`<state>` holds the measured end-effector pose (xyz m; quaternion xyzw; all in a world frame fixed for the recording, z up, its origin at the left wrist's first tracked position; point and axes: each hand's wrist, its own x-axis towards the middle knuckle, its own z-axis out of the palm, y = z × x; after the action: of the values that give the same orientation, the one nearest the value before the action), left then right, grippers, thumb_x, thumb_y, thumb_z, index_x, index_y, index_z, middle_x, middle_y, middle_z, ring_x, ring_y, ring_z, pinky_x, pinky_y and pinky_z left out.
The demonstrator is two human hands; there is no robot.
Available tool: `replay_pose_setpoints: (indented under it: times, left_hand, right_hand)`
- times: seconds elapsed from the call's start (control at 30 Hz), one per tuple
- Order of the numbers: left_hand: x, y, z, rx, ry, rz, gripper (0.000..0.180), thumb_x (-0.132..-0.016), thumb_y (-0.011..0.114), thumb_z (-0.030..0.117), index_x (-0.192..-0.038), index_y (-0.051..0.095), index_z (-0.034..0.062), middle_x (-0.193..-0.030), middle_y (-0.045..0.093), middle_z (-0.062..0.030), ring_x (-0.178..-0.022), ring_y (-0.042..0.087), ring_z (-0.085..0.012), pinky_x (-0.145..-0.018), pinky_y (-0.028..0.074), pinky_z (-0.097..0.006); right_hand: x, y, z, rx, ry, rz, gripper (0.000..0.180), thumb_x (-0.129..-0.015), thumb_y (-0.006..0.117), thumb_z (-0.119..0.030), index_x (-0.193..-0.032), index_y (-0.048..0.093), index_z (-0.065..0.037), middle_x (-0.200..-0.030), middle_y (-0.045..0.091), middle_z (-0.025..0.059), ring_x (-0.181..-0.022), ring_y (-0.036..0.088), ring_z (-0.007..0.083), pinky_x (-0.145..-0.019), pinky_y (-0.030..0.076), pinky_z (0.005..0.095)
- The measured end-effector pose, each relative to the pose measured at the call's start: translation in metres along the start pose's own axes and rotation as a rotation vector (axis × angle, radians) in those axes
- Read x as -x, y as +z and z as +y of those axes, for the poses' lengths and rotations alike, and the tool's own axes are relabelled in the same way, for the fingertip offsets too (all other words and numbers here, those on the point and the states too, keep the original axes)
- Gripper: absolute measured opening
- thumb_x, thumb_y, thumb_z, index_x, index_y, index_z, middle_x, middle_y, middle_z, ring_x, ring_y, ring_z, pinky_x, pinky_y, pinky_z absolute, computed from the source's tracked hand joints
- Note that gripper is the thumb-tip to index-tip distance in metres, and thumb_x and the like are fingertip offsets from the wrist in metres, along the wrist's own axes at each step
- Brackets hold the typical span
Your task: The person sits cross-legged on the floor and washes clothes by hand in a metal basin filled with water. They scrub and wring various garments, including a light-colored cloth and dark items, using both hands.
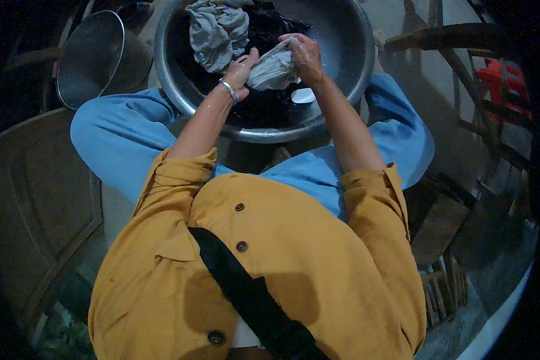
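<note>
We sit over a big metal basin (348,78) at 12 o'clock, between our knees in blue trousers (120,135). Both hands work on one grey cloth (273,71), which lies above the middle of the basin, toward its near side. The left hand (241,69), with a bracelet (228,90) at the wrist, closes its fingers on the left end of the cloth. The right hand (306,57) closes on the right end, at about 1 o'clock from the left hand. So both hands are gripping the same piece, close to each other.

Behind the cloth, at 11 o'clock, lies another heap of grey laundry (217,30), and dark clothes (270,27) are beside it in the basin. A small white thing (303,95) sits just under the right wrist; we cannot tell what it is. An empty metal pot (96,57) stands tilted outside the basin at 10 o'clock.

To rub well, we think it is best to keep the hands near together, hold the cloth tight, and stay over the basin so that drips fall inside it.
</note>
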<state>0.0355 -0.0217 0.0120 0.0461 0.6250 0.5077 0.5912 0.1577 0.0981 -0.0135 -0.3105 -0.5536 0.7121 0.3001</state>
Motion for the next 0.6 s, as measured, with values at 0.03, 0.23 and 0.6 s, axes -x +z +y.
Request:
replay_pose_setpoints:
  times: [0.03,0.23,0.6]
  left_hand:
    - [0.006,0.004,0.005,-0.011,-0.013,0.002,0.053,-0.080,0.051,0.049,-0.111,0.048,0.0062,-0.105,0.054,-0.0049,-0.090,0.054,-0.0160,-0.076,0.043,-0.030]
    - [0.013,-0.014,-0.015,0.124,0.158,-0.174,0.035,-0.083,0.047,0.047,-0.083,0.054,0.0130,-0.077,0.054,-0.0006,-0.070,0.051,-0.0137,-0.061,0.042,-0.027]
    - [0.017,0.022,-0.012,0.241,-0.071,-0.285,0.051,-0.081,0.047,0.053,-0.109,0.049,0.0101,-0.101,0.057,-0.0017,-0.097,0.052,-0.0166,-0.085,0.039,-0.036]
  right_hand:
    - [0.004,0.011,-0.015,0.113,0.029,0.105,0.022,-0.078,0.052,-0.022,-0.081,0.059,-0.001,-0.075,0.060,0.0098,-0.063,0.056,0.0166,-0.058,0.045,0.0285]
    - [0.036,0.092,-0.006,1.007,-0.410,-0.125,0.032,-0.074,0.055,-0.034,-0.086,0.061,-0.005,-0.070,0.060,0.0173,-0.061,0.059,0.0279,-0.054,0.047,0.0377]
    - [0.021,0.050,-0.022,0.873,-0.322,0.114,0.037,-0.084,0.045,-0.033,-0.070,0.062,-0.003,-0.065,0.057,0.0203,-0.062,0.056,0.0348,-0.055,0.043,0.0401]
